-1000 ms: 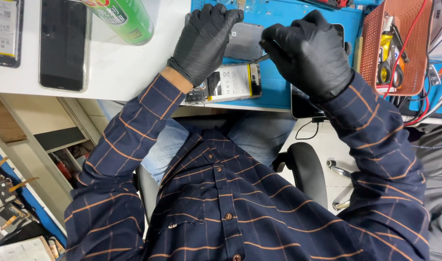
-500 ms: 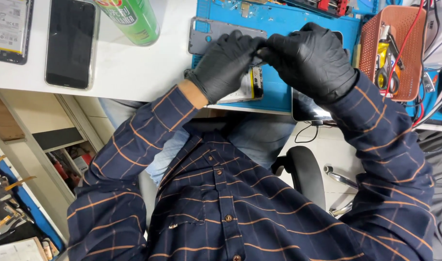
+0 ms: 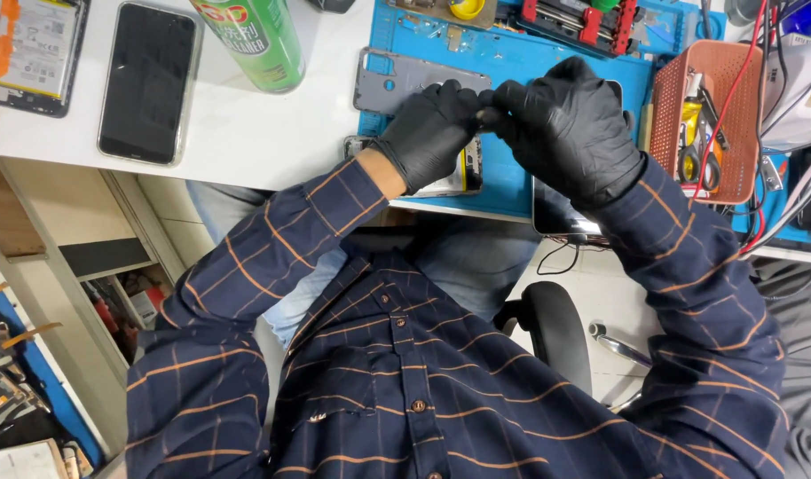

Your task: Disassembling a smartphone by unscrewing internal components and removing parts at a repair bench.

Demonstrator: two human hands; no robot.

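**Both gloved hands pinched together over the blue mat**

So, going left to right across my bench: far left there's a flat phone battery with an orange strip (image 3: 31, 53) lying on the white tabletop (image 3: 246, 133), and just beside it a dark-screened smartphone in a clear case (image 3: 150, 82), face up. Next over stands a green spray can (image 3: 250, 40), upright, close to the edge of the blue silicone work mat (image 3: 512, 71).

On that mat lies a grey phone middle frame with camera cutouts (image 3: 397, 87), flat, and right below it my left hand (image 3: 432, 133) in a black glove. Under that hand sits an opened phone body with a yellowish sticker inside (image 3: 454, 177), half hidden by my wrist.

The left hand's fingers are curled in tight, tips meeting the tips of my right hand (image 3: 570, 133), also in a black glove. Both are pinched closed at the same spot, just above the mat. Whatever's between them is too small and too covered to make out, so honestly I can't tell what I've got hold of.

Below the right hand, a dark tablet-like slab (image 3: 556, 217) pokes off the table edge. Far right is an orange plastic mesh basket (image 3: 667, 98) with scissors and tools in it, red wires draped over it.
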